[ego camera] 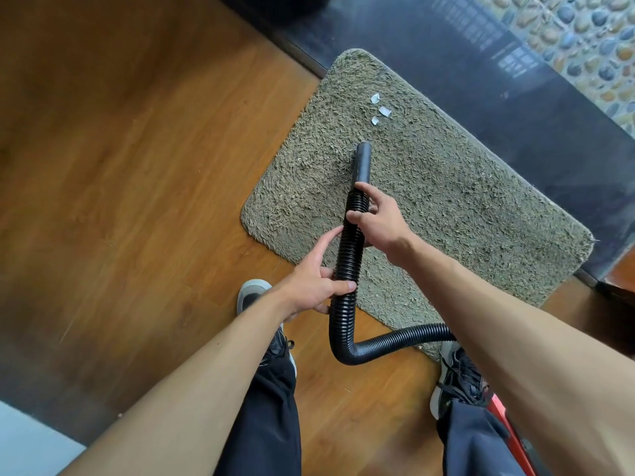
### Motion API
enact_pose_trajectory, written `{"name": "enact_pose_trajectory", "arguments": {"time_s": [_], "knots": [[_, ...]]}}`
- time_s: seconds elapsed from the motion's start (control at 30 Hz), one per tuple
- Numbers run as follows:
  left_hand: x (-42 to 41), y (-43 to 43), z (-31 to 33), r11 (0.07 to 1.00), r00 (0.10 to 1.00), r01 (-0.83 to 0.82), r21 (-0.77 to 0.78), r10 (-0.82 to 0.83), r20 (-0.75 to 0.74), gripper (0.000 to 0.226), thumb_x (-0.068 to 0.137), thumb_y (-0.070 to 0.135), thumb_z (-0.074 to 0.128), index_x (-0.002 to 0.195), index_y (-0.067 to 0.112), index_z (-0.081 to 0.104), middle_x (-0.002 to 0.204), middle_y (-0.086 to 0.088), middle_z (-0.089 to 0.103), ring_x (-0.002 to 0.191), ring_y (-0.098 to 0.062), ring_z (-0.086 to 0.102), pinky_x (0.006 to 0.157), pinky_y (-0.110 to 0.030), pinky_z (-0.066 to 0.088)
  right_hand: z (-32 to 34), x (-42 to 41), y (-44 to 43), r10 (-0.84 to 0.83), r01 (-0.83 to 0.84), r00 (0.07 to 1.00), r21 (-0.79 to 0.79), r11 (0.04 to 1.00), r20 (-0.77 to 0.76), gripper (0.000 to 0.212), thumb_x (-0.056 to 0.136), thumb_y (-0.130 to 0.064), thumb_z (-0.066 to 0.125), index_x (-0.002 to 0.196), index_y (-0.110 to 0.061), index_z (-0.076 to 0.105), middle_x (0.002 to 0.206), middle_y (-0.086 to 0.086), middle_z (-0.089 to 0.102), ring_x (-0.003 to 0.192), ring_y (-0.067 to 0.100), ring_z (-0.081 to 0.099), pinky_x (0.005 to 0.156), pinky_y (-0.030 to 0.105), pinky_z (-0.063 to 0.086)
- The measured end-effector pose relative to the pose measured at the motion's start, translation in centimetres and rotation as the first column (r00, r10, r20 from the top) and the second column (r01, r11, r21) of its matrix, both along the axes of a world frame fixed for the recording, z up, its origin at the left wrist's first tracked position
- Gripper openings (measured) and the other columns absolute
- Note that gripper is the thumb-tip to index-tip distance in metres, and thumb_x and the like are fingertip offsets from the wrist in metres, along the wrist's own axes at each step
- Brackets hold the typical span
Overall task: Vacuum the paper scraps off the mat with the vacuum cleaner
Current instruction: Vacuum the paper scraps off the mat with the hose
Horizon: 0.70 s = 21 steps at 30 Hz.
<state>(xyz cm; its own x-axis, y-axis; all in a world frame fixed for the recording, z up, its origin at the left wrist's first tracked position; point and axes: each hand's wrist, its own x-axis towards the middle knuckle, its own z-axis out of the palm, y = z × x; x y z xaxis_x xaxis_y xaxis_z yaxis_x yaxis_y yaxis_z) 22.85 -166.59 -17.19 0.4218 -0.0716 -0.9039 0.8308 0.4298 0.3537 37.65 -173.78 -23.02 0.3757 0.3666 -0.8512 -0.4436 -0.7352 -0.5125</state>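
White paper scraps (379, 109) lie on the far part of the mat (446, 201), not sucked up yet. We hold the black hose (347, 259) with our left hand (309, 286) and right hand (378, 221), both closed around it. Its nozzle (363, 159) is near them, not touching.

You stand on a warm brown wood-plank floor (137, 166) that fills the view from 6 to 11 o'clock. From 12 to 3 o'clock a glossy black threshold strip (481, 80) runs diagonally and mirrors a bright window grid. Beyond it, at 1 o'clock, lies a pebble-stone surface (584, 29). At 7 o'clock, 1 pale grey-white patch (27, 444) shows in the corner.
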Motion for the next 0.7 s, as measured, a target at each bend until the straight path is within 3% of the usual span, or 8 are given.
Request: {"name": "enact_pose_trajectory", "arguments": {"time_s": [0.1, 0.37, 0.57, 0.7], "knots": [[0.7, 0.0, -0.2, 1.000, 1.000, 0.005, -0.007, -0.005, 0.007, 0.095, 0.090, 0.003, 0.069, 0.145, 0.061, 0.019, 0.105, -0.009, 0.076, 0.098, -0.025, 0.074, 0.081, -0.058, 0.058, -0.1, 0.6, 0.0, 0.003, -0.003, 1.000, -0.004, 1.000, 0.027, 0.066, 0.086, -0.008, 0.062, 0.145, -0.031, 0.041, 0.116, 0.013, 0.064, 0.093, 0.029, 0.070, 0.078, 0.050, 0.060], [3.1, 0.1, -0.5, 1.000, 1.000, 0.007, 0.018, -0.008, 0.029, 0.094, 0.091, 0.002, 0.067, 0.147, 0.059, 0.017, 0.109, -0.012, 0.075, 0.100, -0.027, 0.073, 0.079, -0.057, 0.059, -0.2, 2.8, 0.5, 0.010, -0.011, 0.998, 0.008, 1.000, 0.068, 0.067, 0.081, -0.011, 0.062, 0.143, -0.029, 0.043, 0.119, 0.012, 0.063, 0.102, 0.028, 0.067, 0.087, 0.051, 0.057], [4.6, 0.7, -0.9, 0.998, 0.999, 0.009, 0.056, -0.011, 0.042, 0.094, 0.091, 0.001, 0.067, 0.147, 0.058, 0.019, 0.106, -0.013, 0.075, 0.099, -0.028, 0.073, 0.083, -0.062, 0.056, -0.2, 4.5, 1.3, 0.010, -0.011, 0.997, 0.011, 1.000, 0.077, 0.065, 0.085, -0.009, 0.061, 0.144, -0.028, 0.042, 0.120, 0.012, 0.062, 0.101, 0.028, 0.066, 0.085, 0.052, 0.058], [5.2, 0.8, -1.0, 0.998, 0.999, 0.020, 0.060, -0.023, 0.048, 0.093, 0.091, 0.001, 0.067, 0.148, 0.056, 0.018, 0.107, -0.010, 0.076, 0.096, -0.024, 0.074, 0.079, -0.056, 0.060, 0.0, 5.0, 1.4, 0.004, -0.005, 0.997, 0.011, 1.000, 0.074, 0.068, 0.082, -0.010, 0.062, 0.144, -0.029, 0.042, 0.119, 0.012, 0.062, 0.099, 0.028, 0.066, 0.084, 0.052, 0.058]]}}
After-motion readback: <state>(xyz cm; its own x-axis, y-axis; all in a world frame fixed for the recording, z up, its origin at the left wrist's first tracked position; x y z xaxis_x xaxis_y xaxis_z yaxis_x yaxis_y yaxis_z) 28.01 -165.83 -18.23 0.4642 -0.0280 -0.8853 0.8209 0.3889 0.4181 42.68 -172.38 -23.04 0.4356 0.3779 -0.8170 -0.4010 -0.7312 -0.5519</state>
